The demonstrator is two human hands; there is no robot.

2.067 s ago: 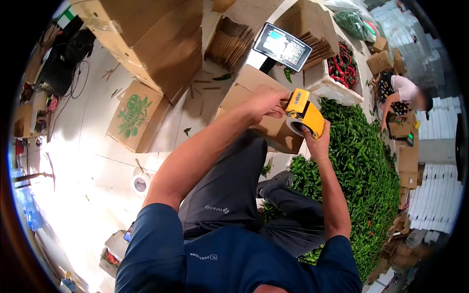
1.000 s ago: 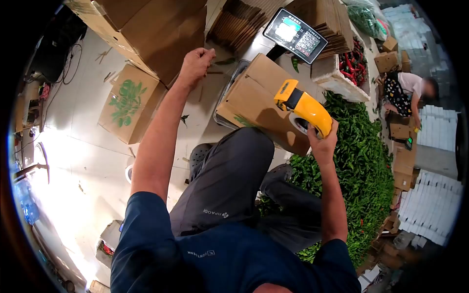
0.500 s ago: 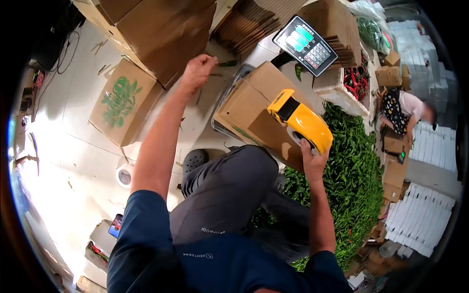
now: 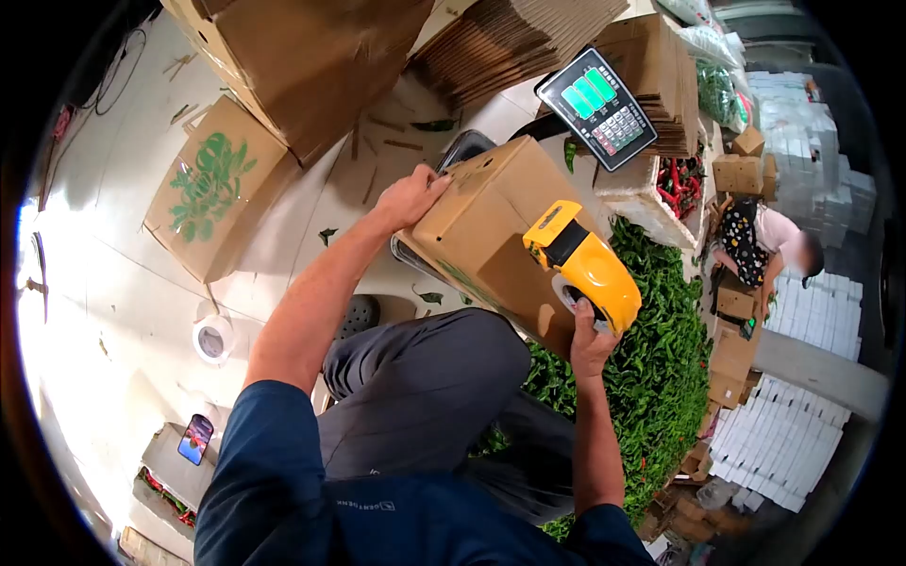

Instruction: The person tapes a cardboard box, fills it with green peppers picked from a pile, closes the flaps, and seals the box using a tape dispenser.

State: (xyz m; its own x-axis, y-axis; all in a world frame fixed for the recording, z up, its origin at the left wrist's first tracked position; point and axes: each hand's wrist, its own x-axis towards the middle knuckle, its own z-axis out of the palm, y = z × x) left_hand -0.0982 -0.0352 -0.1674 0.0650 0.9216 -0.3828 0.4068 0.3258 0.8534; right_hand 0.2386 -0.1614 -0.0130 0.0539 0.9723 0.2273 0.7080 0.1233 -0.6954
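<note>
A closed cardboard box (image 4: pixel 491 203) rests tilted on the weighing scale (image 4: pixel 464 146), whose pan edge shows beneath it. My left hand (image 4: pixel 413 196) grips the box at its near-left end, fingers over the edge; part of the grip is hidden. In my right hand (image 4: pixel 592 347) is a yellow tape dispenser (image 4: pixel 595 278), held at its lower end by the tape roll. The dispenser lies over the box's right end; whether it touches the cardboard I cannot tell. The scale's lit display (image 4: pixel 596 106) stands behind the box.
Green chilli peppers (image 4: pixel 651 377) form a large heap at right. A foam box of red peppers (image 4: pixel 679 184) stands beyond it. Flattened cartons (image 4: pixel 510 42) and a large carton (image 4: pixel 311 66) are at the back. Another person (image 4: pixel 760 241) sits far right. A tape roll (image 4: pixel 213 338) lies left.
My left hand has come down from above the floor onto the box's left end. The right hand still holds the tape dispenser over the box. The whole view has shifted slightly.
</note>
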